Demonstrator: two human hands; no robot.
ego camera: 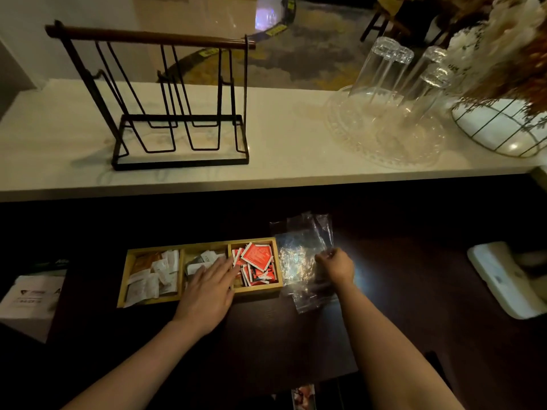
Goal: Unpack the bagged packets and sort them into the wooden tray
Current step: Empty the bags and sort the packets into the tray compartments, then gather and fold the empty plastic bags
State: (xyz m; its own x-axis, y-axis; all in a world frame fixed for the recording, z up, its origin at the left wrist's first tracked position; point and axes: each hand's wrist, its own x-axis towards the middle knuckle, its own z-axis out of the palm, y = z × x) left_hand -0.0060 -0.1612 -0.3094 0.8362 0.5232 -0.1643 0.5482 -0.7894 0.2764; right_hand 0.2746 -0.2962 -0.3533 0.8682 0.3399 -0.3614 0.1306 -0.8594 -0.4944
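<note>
Hands on wooden tray (257,288), crinkly clear bag (302,255).

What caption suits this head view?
Left hand rests on wooden tray; right hand pinches plastic bag.

Dark counter (399,291), wooden tray (201,298), clear plastic bag (302,255), white box (29,300)

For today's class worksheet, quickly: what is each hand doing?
Left hand: open, flat over the three-compartment wooden tray.
Right hand: closed, pinching the clear plastic bag.
</note>
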